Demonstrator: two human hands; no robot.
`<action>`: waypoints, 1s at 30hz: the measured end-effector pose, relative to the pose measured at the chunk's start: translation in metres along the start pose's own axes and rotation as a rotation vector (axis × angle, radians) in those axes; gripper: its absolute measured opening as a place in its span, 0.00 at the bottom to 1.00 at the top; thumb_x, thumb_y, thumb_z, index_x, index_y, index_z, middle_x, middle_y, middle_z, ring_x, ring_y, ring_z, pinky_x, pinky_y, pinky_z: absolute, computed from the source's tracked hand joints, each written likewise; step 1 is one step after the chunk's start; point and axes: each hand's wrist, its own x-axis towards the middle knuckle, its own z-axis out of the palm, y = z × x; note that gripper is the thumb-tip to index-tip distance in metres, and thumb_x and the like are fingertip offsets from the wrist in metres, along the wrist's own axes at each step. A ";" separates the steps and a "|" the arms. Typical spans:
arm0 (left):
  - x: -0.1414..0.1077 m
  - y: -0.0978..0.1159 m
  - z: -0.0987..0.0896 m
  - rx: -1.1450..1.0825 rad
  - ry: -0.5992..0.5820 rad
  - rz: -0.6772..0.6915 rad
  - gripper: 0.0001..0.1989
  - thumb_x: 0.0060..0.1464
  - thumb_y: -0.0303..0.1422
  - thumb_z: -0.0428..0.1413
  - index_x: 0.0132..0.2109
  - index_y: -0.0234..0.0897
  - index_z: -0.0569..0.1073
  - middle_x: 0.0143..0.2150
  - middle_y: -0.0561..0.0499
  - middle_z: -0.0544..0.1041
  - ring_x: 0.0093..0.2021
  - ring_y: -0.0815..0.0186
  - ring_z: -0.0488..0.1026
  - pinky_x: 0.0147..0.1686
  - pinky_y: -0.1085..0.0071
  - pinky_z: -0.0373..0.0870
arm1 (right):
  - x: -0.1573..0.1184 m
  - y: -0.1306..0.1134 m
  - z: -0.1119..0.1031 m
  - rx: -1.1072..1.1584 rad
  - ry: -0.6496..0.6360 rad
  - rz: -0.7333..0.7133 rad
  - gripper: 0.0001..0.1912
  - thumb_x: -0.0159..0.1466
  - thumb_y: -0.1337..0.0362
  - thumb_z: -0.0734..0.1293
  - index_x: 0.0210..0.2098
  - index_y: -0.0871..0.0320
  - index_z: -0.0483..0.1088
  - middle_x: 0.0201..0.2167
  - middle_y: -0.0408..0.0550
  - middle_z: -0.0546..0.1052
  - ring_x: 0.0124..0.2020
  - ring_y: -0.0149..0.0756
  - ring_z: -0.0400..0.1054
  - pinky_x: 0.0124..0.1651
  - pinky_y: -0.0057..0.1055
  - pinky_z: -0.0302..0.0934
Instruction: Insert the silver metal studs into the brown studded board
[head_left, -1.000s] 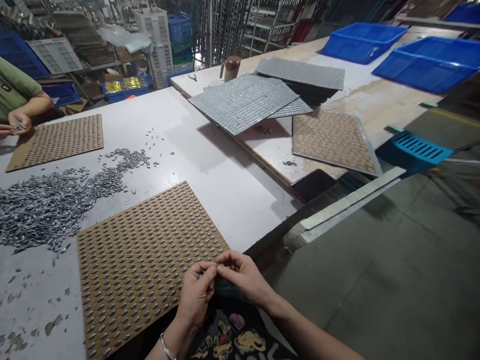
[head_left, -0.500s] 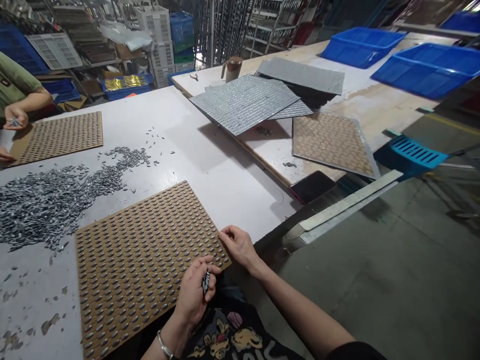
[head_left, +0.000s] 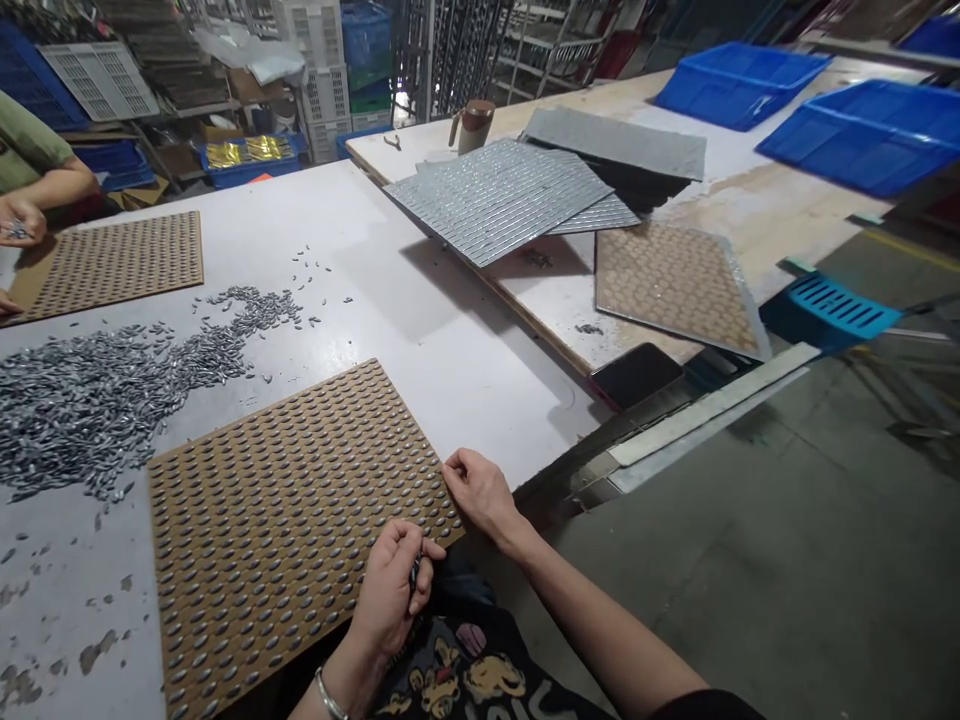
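Observation:
A brown board [head_left: 300, 530] with rows of small dark grey oval pieces lies at the near edge of the white table. Over its lower right edge, my left hand [head_left: 397, 580] is curled around several loose grey pieces, which show between the fingers. My right hand [head_left: 480, 490] has thumb and fingers pinched together at the board's right corner; whatever is between the fingertips is too small to tell. A large heap of loose grey pieces [head_left: 82, 400] spreads over the table to the left of the board.
Across the table, a person's hand [head_left: 22, 220] holds pieces beside another studded board [head_left: 127, 262]. Ridged grey sheets [head_left: 502, 200], a mug [head_left: 474, 128], a black phone [head_left: 637, 375] and blue bins [head_left: 739, 85] are on the adjoining table. A blue stool [head_left: 844, 305] stands at right.
My left hand has closed further, hiding more of its pieces. My right hand stays at the board's corner. The view has shifted slightly.

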 end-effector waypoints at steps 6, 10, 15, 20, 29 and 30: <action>-0.002 0.002 0.002 0.051 -0.017 0.020 0.15 0.57 0.45 0.54 0.38 0.38 0.61 0.31 0.53 0.74 0.16 0.78 0.55 0.11 0.81 0.44 | 0.003 0.000 -0.003 0.094 -0.025 0.036 0.07 0.61 0.60 0.63 0.35 0.56 0.66 0.26 0.42 0.73 0.27 0.33 0.66 0.32 0.29 0.58; -0.005 0.002 0.001 0.117 -0.107 0.027 0.19 0.57 0.44 0.55 0.49 0.39 0.61 0.28 0.56 0.72 0.16 0.78 0.55 0.14 0.81 0.46 | -0.022 -0.009 -0.014 0.279 -0.024 -0.077 0.09 0.63 0.58 0.63 0.34 0.57 0.68 0.25 0.42 0.72 0.25 0.31 0.64 0.29 0.27 0.58; -0.010 0.001 0.000 0.323 -0.232 -0.039 0.30 0.56 0.39 0.56 0.62 0.38 0.54 0.24 0.57 0.71 0.15 0.77 0.56 0.15 0.80 0.50 | -0.062 -0.019 -0.031 0.317 -0.421 -0.386 0.07 0.63 0.67 0.64 0.31 0.57 0.73 0.30 0.44 0.75 0.33 0.31 0.68 0.37 0.26 0.60; -0.015 0.004 0.001 0.308 -0.376 -0.184 0.33 0.48 0.28 0.60 0.60 0.40 0.58 0.28 0.54 0.72 0.19 0.75 0.64 0.16 0.81 0.51 | -0.075 -0.018 -0.041 0.343 -0.567 -0.387 0.07 0.59 0.73 0.66 0.34 0.56 0.75 0.32 0.42 0.77 0.34 0.31 0.70 0.37 0.25 0.61; -0.016 -0.008 -0.003 0.246 -0.538 -0.281 0.29 0.46 0.27 0.59 0.55 0.39 0.59 0.25 0.56 0.72 0.13 0.78 0.55 0.13 0.80 0.48 | -0.087 -0.018 -0.054 0.210 -0.617 -0.592 0.07 0.62 0.71 0.62 0.37 0.58 0.71 0.36 0.46 0.73 0.37 0.32 0.67 0.39 0.26 0.60; -0.016 -0.009 -0.003 0.249 -0.543 -0.278 0.28 0.46 0.28 0.60 0.53 0.39 0.60 0.25 0.56 0.72 0.13 0.78 0.54 0.13 0.80 0.48 | -0.086 -0.019 -0.055 0.233 -0.630 -0.570 0.06 0.61 0.71 0.62 0.36 0.58 0.70 0.36 0.46 0.72 0.36 0.31 0.66 0.38 0.26 0.59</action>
